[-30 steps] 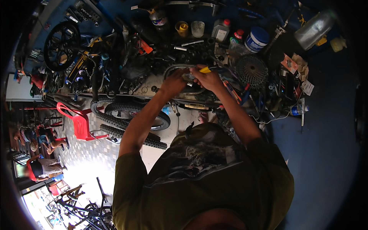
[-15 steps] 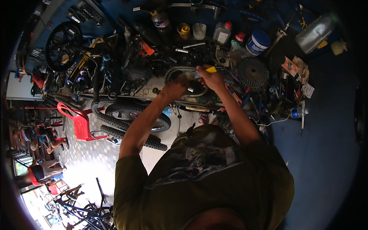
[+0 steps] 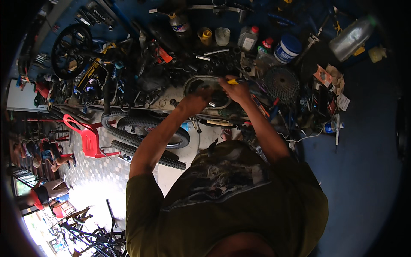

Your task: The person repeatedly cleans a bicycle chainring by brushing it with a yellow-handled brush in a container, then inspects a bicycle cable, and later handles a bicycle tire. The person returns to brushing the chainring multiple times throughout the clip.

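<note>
Over an oval metal tray [image 3: 187,87] on the workbench, both hands work close together. My right hand [image 3: 238,91] is closed around a yellow-handled brush [image 3: 232,81]; its bristle end is blurred and points toward my left hand. My left hand [image 3: 195,102] is closed on a small part with a shiny metal end [image 3: 212,104], which sticks out below the fingers; the rest of this part is hidden. Dark contents show in the tray between the hands. A large bicycle cassette [image 3: 281,82] lies right of my right hand.
Along the back stand a grey bottle with a red cap [image 3: 248,38], a blue-lidded tub [image 3: 287,48] and a yellow cup [image 3: 205,36]. Tools and parts crowd the bench. Bicycle tyres [image 3: 150,130] lean below its front edge, near a red chair [image 3: 89,139]. People are at far left.
My right hand has shifted slightly, and the brush's yellow handle is tilted differently. My left hand stays over the tray with the part, moved only a little.
</note>
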